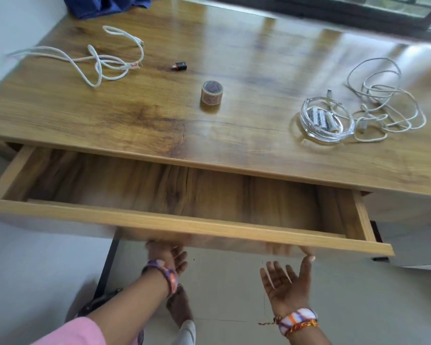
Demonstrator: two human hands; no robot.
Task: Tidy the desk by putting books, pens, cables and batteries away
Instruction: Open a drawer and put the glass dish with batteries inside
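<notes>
The brown wood-grain tabletop (234,58) has a smooth, glossy finish that mirrors the window light. The open wood-grain drawer (184,224) looks duller, with paler matt edges. The clear round glass dish (306,125) shines, holding white glossy-wrapped batteries (322,120). The thick white cable (95,61) looks like smooth plastic; the thin pale cable (388,100) looks matt. The blue cloth (105,5) lies soft and creased.

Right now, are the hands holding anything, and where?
Nothing is clearly gripped. The left hand reaches under the bottom edge of the open drawer, its fingers hidden. The right hand is open, palm up, fingertips at that same edge.
</notes>
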